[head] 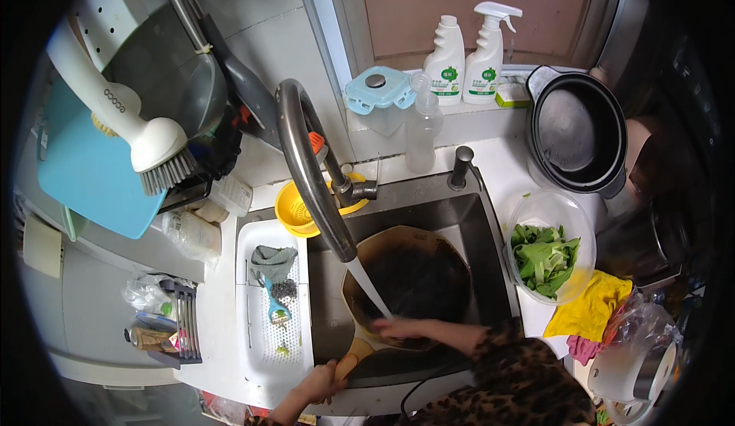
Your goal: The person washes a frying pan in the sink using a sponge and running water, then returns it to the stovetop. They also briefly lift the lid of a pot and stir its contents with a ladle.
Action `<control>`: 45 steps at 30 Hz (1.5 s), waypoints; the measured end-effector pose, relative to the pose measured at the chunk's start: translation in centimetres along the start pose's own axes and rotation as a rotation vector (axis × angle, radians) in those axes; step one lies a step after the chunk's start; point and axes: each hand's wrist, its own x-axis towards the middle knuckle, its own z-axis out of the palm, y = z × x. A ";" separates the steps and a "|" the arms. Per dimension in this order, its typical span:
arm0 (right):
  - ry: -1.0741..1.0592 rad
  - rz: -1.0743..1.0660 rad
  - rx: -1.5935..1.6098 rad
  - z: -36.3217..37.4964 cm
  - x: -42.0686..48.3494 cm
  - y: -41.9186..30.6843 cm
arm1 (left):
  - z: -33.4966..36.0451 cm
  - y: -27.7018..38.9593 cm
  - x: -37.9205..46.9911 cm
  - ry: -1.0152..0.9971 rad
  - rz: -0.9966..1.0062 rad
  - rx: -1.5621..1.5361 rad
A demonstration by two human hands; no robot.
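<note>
A dark-bottomed pan [422,271] lies in the black sink [488,242], its wooden-looking handle pointing towards me. My left hand [321,381] is closed around the handle near the sink's front edge. My right hand [396,329] is at the pan's near inner side, blurred, where a stream of water comes down; whether it holds something cannot be seen. The water runs from the arched metal faucet [313,179] above the sink. At the sink's left side, a white perforated drain tray [273,340] carries a grey cloth [274,261], a dark scouring pad [283,290] and a blue peeler [277,311].
Right of the sink stand a clear bowl of chopped leafy greens [545,259], a black pot [577,133] and a yellow cloth [591,308]. Behind are a yellow strainer [296,210], a clear bottle [422,139] and two white cleaner bottles [448,61]. A white brush [155,144] hangs upper left.
</note>
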 end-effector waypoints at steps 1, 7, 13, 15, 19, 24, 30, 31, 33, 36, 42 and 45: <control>-0.172 0.301 -0.277 -1.2 -2.1 0.3 | -0.1 0.0 0.0 -0.012 -0.018 -0.013; 0.465 0.802 -1.250 -13.3 -5.4 0.2 | -0.5 0.8 -0.1 -0.085 -0.119 -0.022; 0.660 -0.143 -1.125 -13.4 7.0 -2.0 | -1.3 1.2 -0.3 -0.098 -0.065 0.026; 0.162 -0.377 -1.176 -10.9 8.1 -2.0 | -1.4 1.2 -0.2 -0.100 -0.086 0.024; -0.127 -0.922 -1.575 -8.3 8.0 -0.8 | -0.4 0.8 -0.9 0.060 0.078 0.016; 0.220 -0.207 -1.724 -14.8 8.0 -0.1 | -0.1 -0.2 -0.7 0.088 0.096 0.012; -0.193 0.875 -1.796 -14.3 -1.5 1.8 | 0.1 -1.7 0.6 -0.017 0.004 -0.064; -0.274 0.856 -1.721 -12.3 -3.0 2.6 | 0.3 -1.9 0.5 0.000 0.037 -0.050; -0.434 0.823 -1.561 -9.1 -4.6 3.6 | 0.3 -1.9 0.7 0.038 0.078 -0.034; -0.399 0.432 -0.835 -5.3 -2.5 4.7 | 0.1 -1.5 0.5 0.011 0.054 -0.072; 0.316 0.057 -0.421 -6.3 3.6 4.0 | 0.4 0.5 -0.6 -0.042 -0.005 -0.177; 0.433 0.426 -0.973 -10.2 2.1 1.6 | 1.5 1.5 -0.6 -0.049 0.004 -0.274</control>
